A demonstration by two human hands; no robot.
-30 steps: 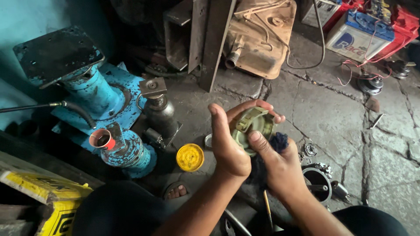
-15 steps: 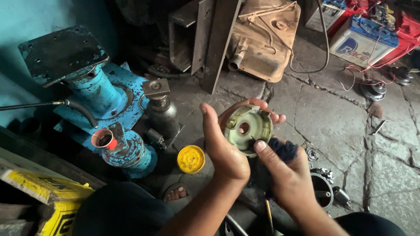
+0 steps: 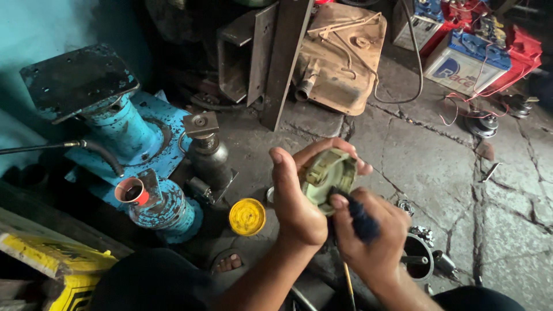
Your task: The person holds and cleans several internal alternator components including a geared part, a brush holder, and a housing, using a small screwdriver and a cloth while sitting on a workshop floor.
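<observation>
A cracked, oil-dark concrete floor (image 3: 438, 173) of a workshop fills the view, with a teal wall along the far left. At the left stands a chipped blue hydraulic press (image 3: 115, 138) with a dark square plate on top and a black hose running off toward the left edge; a short blue cylinder with a red-rimmed mouth (image 3: 133, 192) sits at its foot, and a yellow-and-black painted block (image 3: 57, 259) lies lower left. Just right of the press is a small dark bottle jack (image 3: 206, 154), and in front of it a round yellow lid (image 3: 247, 216) lies flat on the floor, near a sandalled foot (image 3: 228, 264). Behind, steel channel sections (image 3: 259, 57) lean upright beside a rusty tan fuel tank (image 3: 340, 57). In the middle, the left hand (image 3: 296, 198) cups a round pale-green ribbed part (image 3: 328, 175) from behind and below, thumb raised along its left rim and fingers wrapped round the far edge, so that the open face tilts toward the camera and the part is held clear of the floor. The right hand (image 3: 371, 239) lies just below and to the right of it, closed around a dark blue brush or rag (image 3: 358, 219) whose tip touches the part's lower right rim; it is the hand working on the face. Further right lie small metal fittings and a black round housing (image 3: 417, 256) near the right wrist, none between hand and part. At the far right stand blue-and-white and red batteries (image 3: 472, 52) with thin red wires.
</observation>
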